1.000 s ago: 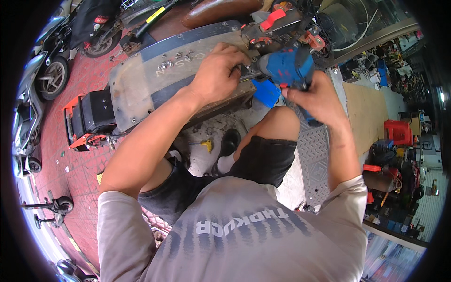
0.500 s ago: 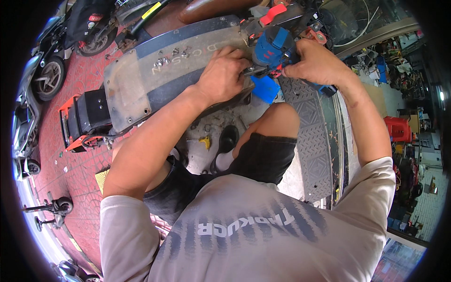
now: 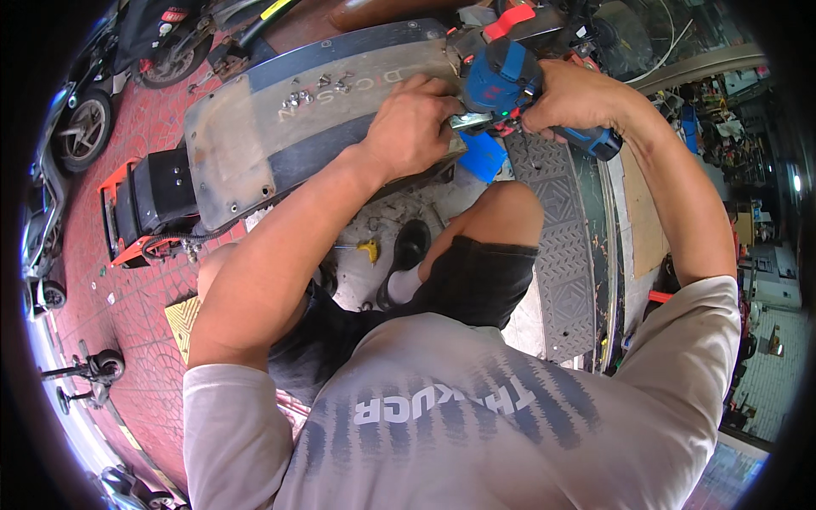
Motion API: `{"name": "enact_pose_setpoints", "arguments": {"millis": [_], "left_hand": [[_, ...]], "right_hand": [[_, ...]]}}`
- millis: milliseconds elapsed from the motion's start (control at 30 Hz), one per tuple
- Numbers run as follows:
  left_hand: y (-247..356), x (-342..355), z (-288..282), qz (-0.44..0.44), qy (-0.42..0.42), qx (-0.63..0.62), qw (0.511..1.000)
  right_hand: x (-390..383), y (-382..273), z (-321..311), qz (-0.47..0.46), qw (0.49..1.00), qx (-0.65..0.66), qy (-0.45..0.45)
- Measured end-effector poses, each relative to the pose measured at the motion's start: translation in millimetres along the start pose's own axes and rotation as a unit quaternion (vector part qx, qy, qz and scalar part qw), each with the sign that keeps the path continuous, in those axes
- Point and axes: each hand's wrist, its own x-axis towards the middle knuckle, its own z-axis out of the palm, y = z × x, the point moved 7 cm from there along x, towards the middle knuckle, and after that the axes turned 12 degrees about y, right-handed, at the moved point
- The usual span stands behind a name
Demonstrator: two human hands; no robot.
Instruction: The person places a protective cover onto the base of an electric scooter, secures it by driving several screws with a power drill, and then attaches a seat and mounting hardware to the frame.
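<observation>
My right hand [image 3: 569, 102] grips a blue cordless impact driver [image 3: 497, 76], its battery end pointing right and its lit nose over the right end of the scooter deck plate [image 3: 225, 144]. My left hand [image 3: 412, 127] rests at that plate's near right edge beside the nose, fingers curled round something I cannot make out. Several loose silver bolts [image 3: 299, 99] lie on the plate, left of my hand. A blue sheet or bag [image 3: 483, 157] sits just below the driver. A red lever [image 3: 508, 21] stands behind the driver.
A black box in an orange frame [image 3: 170, 195] is at the deck's left. A yellow-handled tool [image 3: 368, 252] lies on the ground between my legs. Parked motorbikes [image 3: 89, 127] line the left, on red paving [image 3: 119, 323]. A cluttered workshop [image 3: 756, 178] fills the far right.
My right hand has risen and shifted with the driver, which swung round so its battery end moved up and right. My left hand has shifted slightly and stays at the plate's edge.
</observation>
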Motion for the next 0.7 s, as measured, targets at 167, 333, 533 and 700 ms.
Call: {"name": "enact_pose_setpoints", "arguments": {"millis": [167, 333, 533, 700], "left_hand": [[-1, -1, 1, -0.006, -0.008, 0.011, 1.0], [-1, -1, 1, 0.004, 0.002, 0.017, 1.0], [-2, 0, 0, 0.0, -0.013, -0.01, 1.0], [-17, 15, -41, -0.008, -0.015, 0.044, 0.999]], "right_hand": [[-3, 5, 4, 0.017, 0.999, 0.035, 0.01], [-2, 6, 6, 0.008, 0.998, 0.055, 0.016], [-1, 6, 8, 0.004, 0.998, 0.065, 0.004], [0, 6, 8, 0.029, 0.998, 0.059, -0.008]]}}
